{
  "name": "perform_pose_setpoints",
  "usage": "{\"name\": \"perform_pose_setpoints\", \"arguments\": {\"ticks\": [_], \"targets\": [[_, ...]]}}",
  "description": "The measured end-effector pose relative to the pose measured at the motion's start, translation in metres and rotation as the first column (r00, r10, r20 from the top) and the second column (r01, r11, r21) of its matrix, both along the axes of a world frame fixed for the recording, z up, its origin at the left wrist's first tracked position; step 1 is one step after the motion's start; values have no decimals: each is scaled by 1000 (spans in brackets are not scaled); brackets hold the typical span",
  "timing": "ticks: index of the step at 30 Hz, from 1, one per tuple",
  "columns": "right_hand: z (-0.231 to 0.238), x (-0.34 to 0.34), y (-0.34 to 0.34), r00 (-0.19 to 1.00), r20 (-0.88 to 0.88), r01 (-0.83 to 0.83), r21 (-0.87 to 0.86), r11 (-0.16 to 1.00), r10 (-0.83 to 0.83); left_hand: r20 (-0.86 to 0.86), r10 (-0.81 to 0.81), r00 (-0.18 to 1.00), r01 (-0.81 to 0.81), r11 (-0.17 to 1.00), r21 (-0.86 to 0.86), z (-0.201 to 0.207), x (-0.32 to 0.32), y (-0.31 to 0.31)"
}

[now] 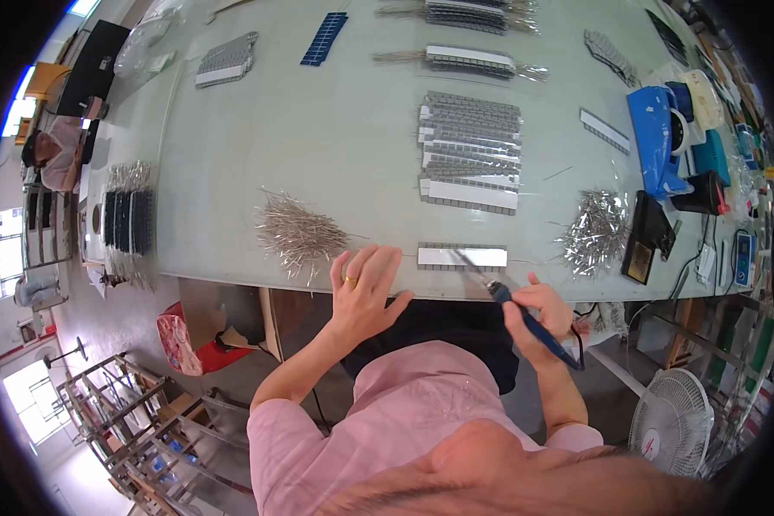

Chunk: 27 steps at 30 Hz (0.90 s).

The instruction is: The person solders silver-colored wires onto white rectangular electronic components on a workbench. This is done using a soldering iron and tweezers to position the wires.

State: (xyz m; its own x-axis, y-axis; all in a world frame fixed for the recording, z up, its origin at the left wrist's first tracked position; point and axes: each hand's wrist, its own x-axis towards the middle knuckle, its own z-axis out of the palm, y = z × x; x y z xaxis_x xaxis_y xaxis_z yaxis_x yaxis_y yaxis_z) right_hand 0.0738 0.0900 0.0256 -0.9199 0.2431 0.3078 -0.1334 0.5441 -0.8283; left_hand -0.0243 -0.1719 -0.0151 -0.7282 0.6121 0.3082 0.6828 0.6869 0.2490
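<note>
Grey-edged white rectangular strip (pixel 463 257) lies near the spread-fingered left hand (pixel 365 288). Right hand (pixel 543 308) grips a blue-handled, metal-tipped soldering iron (pixel 539 331).

Near the middle of the table's near edge (pixel 378 288), motion blurs the metal tip of the blue-handled tool (pixel 535 328), so whether it touches the white-and-grey strip (pixel 483 257) cannot be told. The right hand (pixel 542 311) covers part of that tool's handle. Whatever lies under the fingers of the left hand (pixel 363 288) is hidden. In the left wire pile (pixel 301 234) and the right wire pile (pixel 595 236), single pieces are too fine and tangled to count. At the table's far edge, the picture's top cuts off the farthest stack (pixel 466 15).
</note>
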Motion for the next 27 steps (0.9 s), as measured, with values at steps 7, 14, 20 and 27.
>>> {"name": "perform_pose_setpoints", "arguments": {"ticks": [7, 14, 20, 27], "targets": [[11, -34, -29, 968, -61, -236, 119, 964, 244, 65, -35, 997, 32, 999, 41, -4, 2, 0], [17, -42, -35, 966, -29, -249, 168, 954, 257, 40, -39, 998, 36, 997, 73, -5, 2, 0], [15, -43, -33, 974, 9, -227, 101, 969, 227, 25, -48, 999, 46, 994, 101, -9, 1, -2], [15, -37, -26, 987, -10, -157, 184, 970, 161, -15, -55, 998, 57, 994, 89, -12, 0, -3]]}}
